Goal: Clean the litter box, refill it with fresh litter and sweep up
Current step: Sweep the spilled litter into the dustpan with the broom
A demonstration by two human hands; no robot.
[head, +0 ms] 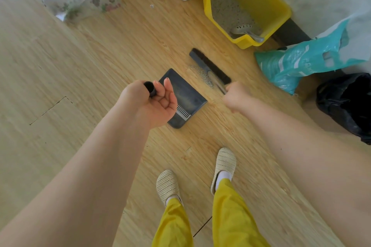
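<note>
Left hand (149, 102) grips the black round end of a long handle (150, 88), fingers curled loosely round it with the palm turned up; by my reading this is the upright handle of the dark blue plastic dustpan (181, 99), which sits flat on the floor just beyond the hand. Right hand (237, 96) is motion-blurred, closed in a fist round the grey shaft of the dark long-headed broom (209, 66); the brush head lies on the floor just right of and beyond the pan's open edge.

Progress, largest items first:
- Light wood-grain floor (80, 76): mostly free of visible grit, apart from one small pale speck (151, 6) far left.
- Yellow rectangular plastic litter box (246, 4), far right against the wall: holds an even bed of pale grey litter. Cleaning and refill judged done.
- Teal plastic litter bag (297, 64), right of the broom, slumped open; black rubbish bag (349, 104) nearer, at right edge. Neither put away.
- Pale slotted plastic scoop (247, 31) rests in the near corner of the box.
- Thin line of spilled grey litter granules (202, 75) sits between brush head and pan lip, touching the bristles, not yet in the pan.

Judgement: sweeping stage, late. Remaining: push granules into the pan, empty it, collect the far speck.
</note>
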